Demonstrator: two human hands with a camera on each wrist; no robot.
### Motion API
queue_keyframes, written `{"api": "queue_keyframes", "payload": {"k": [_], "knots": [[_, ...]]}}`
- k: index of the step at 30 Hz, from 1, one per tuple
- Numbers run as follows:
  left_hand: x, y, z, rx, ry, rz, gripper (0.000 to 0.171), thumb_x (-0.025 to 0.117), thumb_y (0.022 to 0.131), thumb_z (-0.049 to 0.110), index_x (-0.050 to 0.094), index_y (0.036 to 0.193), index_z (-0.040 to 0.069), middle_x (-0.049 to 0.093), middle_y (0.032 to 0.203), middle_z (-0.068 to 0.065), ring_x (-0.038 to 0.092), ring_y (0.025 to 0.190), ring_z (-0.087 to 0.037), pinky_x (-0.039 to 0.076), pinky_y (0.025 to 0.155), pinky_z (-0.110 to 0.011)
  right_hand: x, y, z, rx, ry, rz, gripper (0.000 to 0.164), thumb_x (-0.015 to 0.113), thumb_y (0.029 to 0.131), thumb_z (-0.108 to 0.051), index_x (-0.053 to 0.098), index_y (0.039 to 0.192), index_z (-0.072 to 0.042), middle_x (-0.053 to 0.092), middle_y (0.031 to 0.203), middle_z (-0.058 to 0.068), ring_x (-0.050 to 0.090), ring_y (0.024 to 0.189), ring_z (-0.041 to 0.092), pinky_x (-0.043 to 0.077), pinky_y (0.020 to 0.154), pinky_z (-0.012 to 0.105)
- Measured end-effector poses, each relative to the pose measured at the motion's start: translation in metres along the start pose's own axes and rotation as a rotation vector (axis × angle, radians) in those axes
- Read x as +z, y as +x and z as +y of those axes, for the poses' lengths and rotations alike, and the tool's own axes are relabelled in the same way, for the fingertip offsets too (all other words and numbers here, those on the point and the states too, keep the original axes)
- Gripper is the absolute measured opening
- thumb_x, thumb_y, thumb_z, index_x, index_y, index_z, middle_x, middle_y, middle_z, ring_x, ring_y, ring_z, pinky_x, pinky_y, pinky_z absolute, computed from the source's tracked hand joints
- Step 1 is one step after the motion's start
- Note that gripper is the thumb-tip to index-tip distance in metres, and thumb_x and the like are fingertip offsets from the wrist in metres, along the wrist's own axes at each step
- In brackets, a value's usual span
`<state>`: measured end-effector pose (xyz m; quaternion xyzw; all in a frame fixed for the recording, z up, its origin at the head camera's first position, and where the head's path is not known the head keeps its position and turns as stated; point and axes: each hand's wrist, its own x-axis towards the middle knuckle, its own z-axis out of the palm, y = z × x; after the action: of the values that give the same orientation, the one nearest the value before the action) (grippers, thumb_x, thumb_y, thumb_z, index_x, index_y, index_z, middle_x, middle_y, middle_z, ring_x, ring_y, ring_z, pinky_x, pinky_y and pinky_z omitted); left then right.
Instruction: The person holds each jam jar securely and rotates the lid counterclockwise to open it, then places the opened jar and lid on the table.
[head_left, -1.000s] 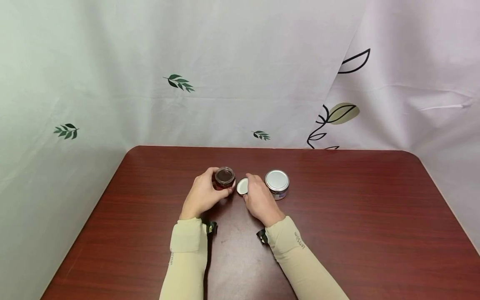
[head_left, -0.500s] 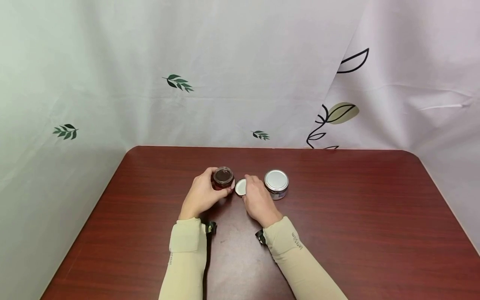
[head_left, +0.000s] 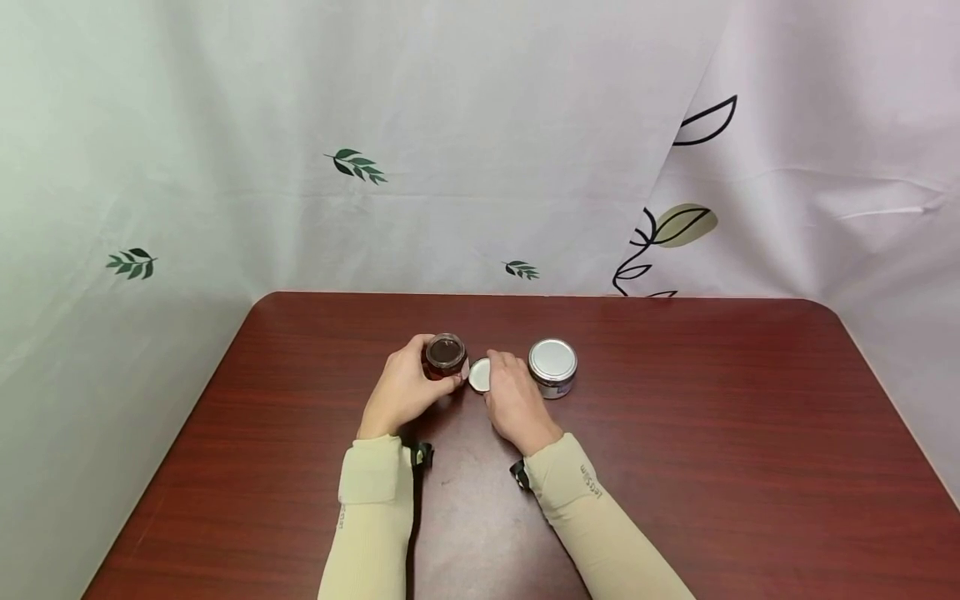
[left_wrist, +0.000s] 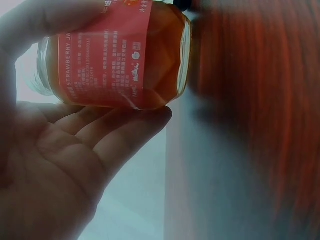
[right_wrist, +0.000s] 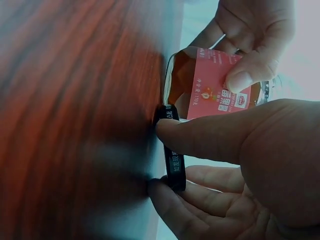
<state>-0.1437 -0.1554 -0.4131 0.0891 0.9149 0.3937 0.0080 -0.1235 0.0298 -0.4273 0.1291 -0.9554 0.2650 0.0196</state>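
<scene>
In the head view my left hand [head_left: 403, 390] grips a glass jar of strawberry jam [head_left: 446, 353], thumb on the near side. The jar stands upright with its top uncovered and dark contents showing. Its red label [left_wrist: 107, 60] reads "STRAWBERRY JAM" in the left wrist view. Just to the right, my right hand [head_left: 519, 406] pinches a round jar lid [head_left: 480, 376], white inside facing up. From the right wrist, the black lid rim [right_wrist: 174, 162] shows between thumb and fingers, low at the tabletop and right beside the jar's base.
A second, wider container with a silver lid [head_left: 553, 362] stands closed just right of my right hand. The reddish-brown wooden table [head_left: 712, 433] has rounded far corners. A pale curtain with leaf prints [head_left: 465, 167] hangs behind it.
My right hand and the lid have shifted slightly left, closer to the jam jar. My left hand keeps its grip on the jar, nearly still.
</scene>
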Motion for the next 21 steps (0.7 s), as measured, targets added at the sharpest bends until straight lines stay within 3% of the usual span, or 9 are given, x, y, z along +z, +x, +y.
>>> {"api": "queue_keyframes", "payload": {"k": [21], "knots": [[-0.0004,0.0015,-0.003,0.009,0.012,0.003,0.066,0.083,0.077,0.023,0.054,0.132,0.0,0.068,0.115,-0.015,0.067,0.102,-0.027,0.052,0.09,-0.045,0.0031,-0.0019,0.0006,-0.024,-0.042,0.037,0.055,0.072,0.083,0.001,0.053,0.134,0.01,0.061,0.127,0.023,0.056,0.117,0.038,0.044,0.104,0.042]]}}
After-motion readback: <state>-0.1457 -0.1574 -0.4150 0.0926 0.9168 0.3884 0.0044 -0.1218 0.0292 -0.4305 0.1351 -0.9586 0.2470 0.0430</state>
